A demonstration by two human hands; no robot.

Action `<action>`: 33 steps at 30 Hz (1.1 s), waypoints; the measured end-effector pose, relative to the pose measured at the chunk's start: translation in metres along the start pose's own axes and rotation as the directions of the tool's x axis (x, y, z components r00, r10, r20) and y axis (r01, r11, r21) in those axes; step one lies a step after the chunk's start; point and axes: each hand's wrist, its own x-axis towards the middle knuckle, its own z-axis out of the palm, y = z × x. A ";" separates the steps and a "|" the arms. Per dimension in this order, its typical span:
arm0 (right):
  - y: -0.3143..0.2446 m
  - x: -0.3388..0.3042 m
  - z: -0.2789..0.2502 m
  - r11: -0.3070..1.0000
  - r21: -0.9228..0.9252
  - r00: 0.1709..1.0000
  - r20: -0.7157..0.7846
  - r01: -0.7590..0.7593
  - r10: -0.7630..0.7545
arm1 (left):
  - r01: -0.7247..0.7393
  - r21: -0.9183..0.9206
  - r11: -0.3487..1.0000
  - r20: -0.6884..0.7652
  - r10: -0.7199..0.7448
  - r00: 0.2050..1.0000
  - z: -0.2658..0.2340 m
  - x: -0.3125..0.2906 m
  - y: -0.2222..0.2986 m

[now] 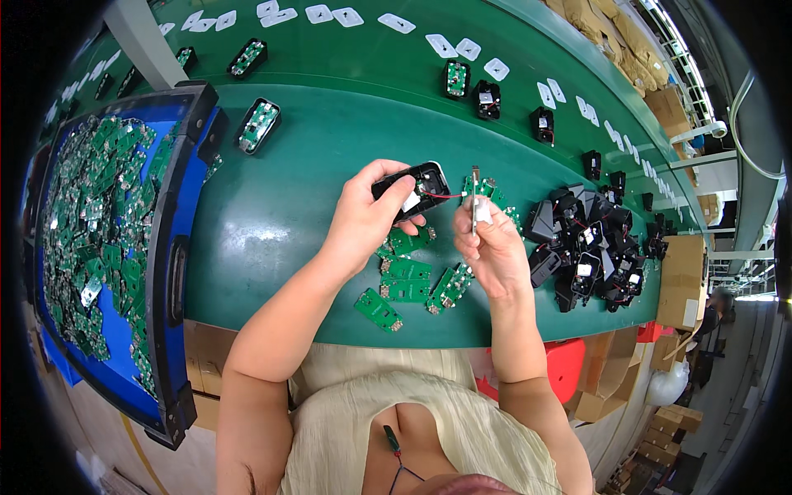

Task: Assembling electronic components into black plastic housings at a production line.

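My left hand (pixel 375 202) is closed around a black plastic housing (pixel 425 188), its hollow side facing up, with a white part inside. From the housing a red wire (pixel 444 196) stretches to the right, ending in a small white connector close to my right fingers. Between the thumb and fingers of my right hand (pixel 493 243) is a thin, upright piece (pixel 475 183), seen edge-on; its kind is unclear. Something white covers a fingertip there. Below and beside both hands lie several loose green circuit boards (pixel 406 280), partly hidden by the right hand.
At the left stands a blue tray (pixel 124 330) with a black frame, heaped with green boards. A pile of black housings (pixel 587 247) lies at the right. One housing with a board (pixel 259 125) sits far left. Behind, a green belt (pixel 346 49) carries housings and white pieces.
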 end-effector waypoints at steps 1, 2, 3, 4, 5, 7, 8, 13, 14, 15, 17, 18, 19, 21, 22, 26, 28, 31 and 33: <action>0.001 0.000 0.001 1.000 0.007 1.000 0.010 -0.007 0.007 | -0.007 -0.005 1.000 0.004 0.007 1.000 0.000 0.000 0.000; 0.002 0.000 0.003 1.000 -0.002 1.000 -0.004 0.001 -0.001 | -0.009 -0.007 1.000 0.002 0.009 1.000 0.000 0.000 0.000; 0.002 0.000 0.004 1.000 -0.004 1.000 -0.003 -0.001 0.001 | -0.014 -0.003 1.000 -0.006 0.014 1.000 0.000 0.000 0.000; 0.002 0.000 0.006 1.000 -0.025 1.000 -0.023 -0.004 0.003 | -0.019 0.001 1.000 -0.014 0.019 1.000 0.000 0.000 -0.001; 0.002 0.000 0.006 0.999 -0.045 0.999 -0.043 -0.007 0.005 | -0.020 -0.001 1.000 -0.015 0.020 1.000 0.000 0.000 -0.001; 0.003 0.000 0.007 0.999 -0.050 0.999 -0.035 -0.002 0.001 | -0.029 0.024 0.999 -0.013 0.030 0.999 0.000 0.000 -0.001; 0.004 0.001 0.007 0.999 -0.053 1.000 -0.028 0.004 -0.006 | -0.029 0.024 0.999 -0.012 0.029 0.999 0.000 -0.001 -0.001; 0.006 0.002 0.008 0.994 -0.103 0.999 -0.045 0.022 -0.027 | -0.026 0.032 0.999 -0.025 0.027 0.999 0.000 0.000 -0.001; 0.007 0.002 0.008 0.991 -0.132 0.997 -0.059 0.038 -0.046 | -0.026 0.032 0.999 -0.025 0.027 0.999 0.001 0.000 -0.001; 0.008 0.002 0.010 0.991 -0.131 0.997 -0.060 0.038 -0.046 | -0.026 0.042 0.999 -0.026 0.027 0.999 0.001 0.000 -0.002; 0.011 0.003 0.016 0.924 -0.350 0.972 -0.118 0.151 -0.204 | -0.026 0.053 0.998 -0.027 0.027 0.999 0.002 0.000 -0.003; 0.012 0.003 0.017 0.925 -0.350 0.972 -0.118 0.150 -0.203 | -0.025 0.038 0.999 -0.054 0.027 0.998 0.003 0.000 -0.003; 0.013 0.003 0.017 0.894 -0.408 0.962 -0.113 0.184 -0.249 | -0.025 0.024 0.999 -0.080 0.027 0.996 0.004 0.000 -0.002; 0.014 0.003 0.015 0.859 -0.464 0.949 -0.106 0.216 -0.296 | -0.017 0.016 1.000 -0.085 0.018 0.996 0.001 0.001 -0.001; 0.013 0.002 0.013 0.858 -0.472 0.955 -0.098 0.202 -0.279 | -0.009 0.008 1.000 -0.090 0.010 0.996 0.000 0.002 0.000; 0.011 0.000 0.013 0.892 -0.436 0.983 -0.070 0.123 -0.170 | -0.037 -0.036 0.999 -0.110 0.033 0.993 -0.003 0.004 -0.005; 0.013 0.000 0.016 0.879 -0.455 0.978 -0.077 0.140 -0.196 | -0.043 -0.023 0.999 -0.105 0.040 0.994 -0.002 0.005 -0.006; 0.018 0.002 0.015 0.856 -0.484 0.963 -0.085 0.183 -0.255 | -0.027 0.007 1.000 -0.079 0.027 0.997 0.000 0.002 -0.007; 0.020 0.004 0.013 0.841 -0.498 0.952 -0.092 0.211 -0.293 | -0.037 0.015 0.999 -0.053 0.038 0.998 0.002 0.001 -0.011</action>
